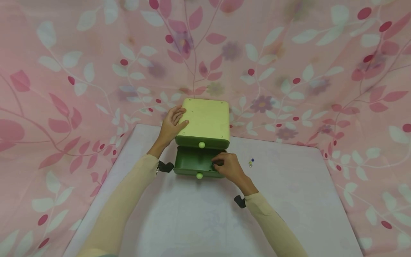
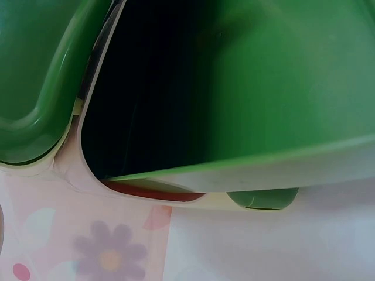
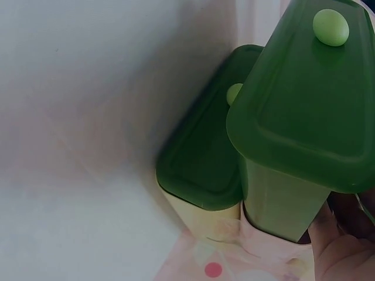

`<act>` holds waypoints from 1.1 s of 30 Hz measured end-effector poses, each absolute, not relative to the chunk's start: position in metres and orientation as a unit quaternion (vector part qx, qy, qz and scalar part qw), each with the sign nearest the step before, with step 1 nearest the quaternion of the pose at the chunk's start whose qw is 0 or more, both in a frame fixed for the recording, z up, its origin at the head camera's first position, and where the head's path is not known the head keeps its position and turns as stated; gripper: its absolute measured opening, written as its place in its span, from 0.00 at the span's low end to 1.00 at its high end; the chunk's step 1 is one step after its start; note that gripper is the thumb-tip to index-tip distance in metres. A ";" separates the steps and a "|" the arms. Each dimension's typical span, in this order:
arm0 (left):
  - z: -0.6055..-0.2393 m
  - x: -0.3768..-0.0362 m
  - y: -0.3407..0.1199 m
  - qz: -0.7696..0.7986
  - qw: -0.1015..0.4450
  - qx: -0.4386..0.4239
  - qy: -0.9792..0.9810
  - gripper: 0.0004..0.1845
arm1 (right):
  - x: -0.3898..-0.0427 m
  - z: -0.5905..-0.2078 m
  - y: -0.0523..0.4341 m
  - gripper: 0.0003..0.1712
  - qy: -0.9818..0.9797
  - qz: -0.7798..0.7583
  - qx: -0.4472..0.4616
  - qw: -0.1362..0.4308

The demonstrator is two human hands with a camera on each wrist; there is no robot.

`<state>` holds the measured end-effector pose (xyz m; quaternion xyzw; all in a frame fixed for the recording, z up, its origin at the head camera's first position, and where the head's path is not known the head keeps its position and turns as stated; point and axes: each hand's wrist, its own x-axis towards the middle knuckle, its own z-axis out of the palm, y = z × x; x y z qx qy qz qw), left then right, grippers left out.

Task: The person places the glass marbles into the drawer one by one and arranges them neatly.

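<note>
A small cabinet with a yellow-green top [image 1: 205, 119] and dark green drawer fronts stands at the back of the table. One drawer [image 1: 192, 159] is pulled out; its round light green knob [image 1: 199, 176] faces the person. The left hand [image 1: 171, 123] rests on the cabinet's left edge, thumb and fingertips on the top. Over the right end of the pulled-out drawer is the right hand [image 1: 229, 166], fingers bent down into it; I cannot tell whether they hold anything. Part of that hand [image 3: 345, 252] shows beside the drawer in the right wrist view.
Several small marbles [image 1: 251, 163], blue, yellow and clear, lie on the white table [image 1: 282, 200] right of the cabinet. Another drawer front [image 3: 205, 140] is closed below the pulled-out one. A pink floral curtain [image 1: 273, 71] hangs behind and at both sides.
</note>
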<state>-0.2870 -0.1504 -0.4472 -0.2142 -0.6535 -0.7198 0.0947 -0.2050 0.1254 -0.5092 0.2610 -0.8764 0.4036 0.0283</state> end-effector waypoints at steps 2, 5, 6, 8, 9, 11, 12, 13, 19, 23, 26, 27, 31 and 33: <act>-0.447 -0.287 -0.151 -0.719 0.095 -0.214 -0.655 0.38 | -0.205 -0.509 0.125 0.10 -0.877 0.403 0.261 0.027; -0.448 -0.288 -0.151 -0.719 0.096 -0.214 -0.654 0.37 | -0.205 -0.509 0.125 0.09 -0.880 0.398 0.259 0.027; -0.448 -0.288 -0.151 -0.718 0.096 -0.214 -0.655 0.38 | -0.205 -0.509 0.126 0.09 -0.881 0.396 0.258 0.026; -0.449 -0.288 -0.151 -0.717 0.097 -0.214 -0.656 0.38 | -0.205 -0.509 0.126 0.09 -0.882 0.395 0.258 0.026; -0.449 -0.288 -0.151 -0.718 0.097 -0.215 -0.655 0.38 | -0.205 -0.509 0.126 0.09 -0.881 0.395 0.257 0.024; -0.449 -0.288 -0.151 -0.718 0.098 -0.215 -0.654 0.38 | -0.205 -0.509 0.126 0.10 -0.880 0.399 0.256 0.022; -0.448 -0.288 -0.151 -0.719 0.098 -0.214 -0.654 0.38 | -0.205 -0.509 0.126 0.10 -0.880 0.400 0.255 0.020; -0.448 -0.288 -0.150 -0.720 0.099 -0.214 -0.653 0.38 | -0.205 -0.509 0.126 0.10 -0.880 0.401 0.255 0.019; -0.448 -0.288 -0.150 -0.722 0.098 -0.214 -0.650 0.38 | -0.206 -0.510 0.125 0.10 -0.883 0.397 0.250 0.017; -0.448 -0.288 -0.150 -0.724 0.098 -0.216 -0.648 0.37 | -0.206 -0.510 0.125 0.10 -0.885 0.393 0.250 0.020; -0.449 -0.288 -0.151 -0.725 0.098 -0.217 -0.646 0.37 | -0.206 -0.509 0.125 0.10 -0.887 0.389 0.248 0.020; -0.449 -0.289 -0.151 -0.725 0.098 -0.217 -0.646 0.37 | -0.206 -0.509 0.125 0.10 -0.888 0.388 0.247 0.019; -0.450 -0.289 -0.151 -0.725 0.098 -0.216 -0.647 0.37 | -0.206 -0.509 0.125 0.10 -0.886 0.391 0.247 0.019; -0.449 -0.289 -0.151 -0.724 0.097 -0.216 -0.648 0.37 | -0.205 -0.509 0.125 0.10 -0.885 0.394 0.248 0.019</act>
